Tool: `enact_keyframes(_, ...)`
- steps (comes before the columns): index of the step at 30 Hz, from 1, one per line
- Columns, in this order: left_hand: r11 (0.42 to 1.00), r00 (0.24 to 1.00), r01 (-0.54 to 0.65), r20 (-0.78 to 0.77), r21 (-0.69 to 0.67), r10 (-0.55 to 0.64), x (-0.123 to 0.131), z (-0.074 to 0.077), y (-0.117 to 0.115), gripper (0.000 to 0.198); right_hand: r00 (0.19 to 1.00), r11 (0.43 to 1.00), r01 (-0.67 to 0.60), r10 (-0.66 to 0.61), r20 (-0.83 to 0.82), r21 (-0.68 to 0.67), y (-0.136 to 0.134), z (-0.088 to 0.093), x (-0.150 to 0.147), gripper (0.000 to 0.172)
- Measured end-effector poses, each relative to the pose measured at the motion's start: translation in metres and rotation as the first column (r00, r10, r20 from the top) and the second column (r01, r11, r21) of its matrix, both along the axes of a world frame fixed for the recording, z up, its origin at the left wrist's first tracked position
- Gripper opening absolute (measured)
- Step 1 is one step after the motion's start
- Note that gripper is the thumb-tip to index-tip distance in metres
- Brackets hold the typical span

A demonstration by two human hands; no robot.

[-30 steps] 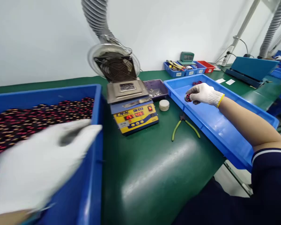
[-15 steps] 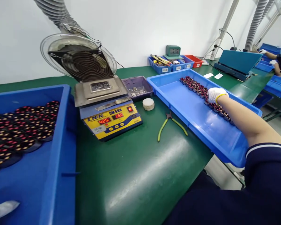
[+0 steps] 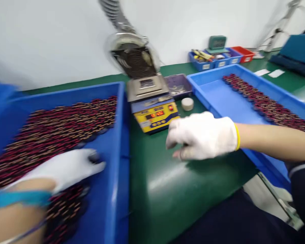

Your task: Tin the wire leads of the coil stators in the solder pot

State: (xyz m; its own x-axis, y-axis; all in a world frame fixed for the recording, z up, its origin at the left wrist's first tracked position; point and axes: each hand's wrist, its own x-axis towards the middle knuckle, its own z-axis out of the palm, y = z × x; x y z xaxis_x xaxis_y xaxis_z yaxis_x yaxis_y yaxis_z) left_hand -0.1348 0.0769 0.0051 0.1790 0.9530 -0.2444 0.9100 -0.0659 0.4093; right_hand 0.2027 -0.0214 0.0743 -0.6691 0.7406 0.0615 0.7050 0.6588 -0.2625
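Note:
My left hand [image 3: 66, 167], in a white glove, is over the left blue tray [image 3: 118, 135]. A small dark round piece [image 3: 93, 157], apparently one of the coils, sits between its thumb and fingers; blur hides the detail. Around and under it lie rows of small black coils [image 3: 73, 118] with red and copper-coloured windings. My right hand [image 3: 200, 135], also gloved, hovers above the green tabletop between the trays. Its fingers are bent with the thumb apart, and nothing shows in them. More such coils [image 3: 264, 98] run along the right blue tray [image 3: 213, 98].
Behind my right hand stands a yellow solder pot unit [image 3: 156, 118] with a lit display, under a fan and duct [image 3: 134, 62]. Nearby are a round white tub [image 3: 187, 104], a purple bin [image 3: 179, 84], small tool bins [image 3: 203, 64] and a green clock [image 3: 217, 43].
The view has swung left. My right hand has come away from the coils in the right tray to over the tabletop. My left hand has moved further into view, among the left tray's coils.

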Motion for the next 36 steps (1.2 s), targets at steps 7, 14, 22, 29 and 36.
enact_keyframes(7,0.978,0.689,-0.143,0.693,-0.155,0.211,0.014,0.029,-0.023,0.046,0.983,0.989,-0.078,0.055,-0.178,-0.128,0.001,-0.063,-0.045,0.03)
enact_keyframes(14,0.951,0.183,0.018,0.936,-0.31,0.301,0.105,0.025,-0.064,0.028,0.77,0.957,0.24,-0.288,-0.57,-0.16,0.01,-0.064,-0.044,0.045)
enact_keyframes(22,0.922,0.163,0.026,0.912,-0.386,0.377,0.123,0.011,-0.076,0.018,0.764,0.949,0.239,-0.314,-0.563,-0.205,0.014,-0.067,-0.045,0.037)
enact_keyframes(29,0.922,0.226,0.023,0.901,-0.386,0.371,0.126,0.009,-0.079,0.028,0.827,0.978,0.209,-0.188,-0.529,-0.02,0.016,-0.062,-0.04,0.031)
enact_keyframes(36,0.902,0.274,0.067,0.877,-0.427,0.395,0.12,0.012,-0.08,0.037,0.896,0.998,0.034,-0.011,-0.443,0.045,0.026,-0.059,-0.028,0.025)
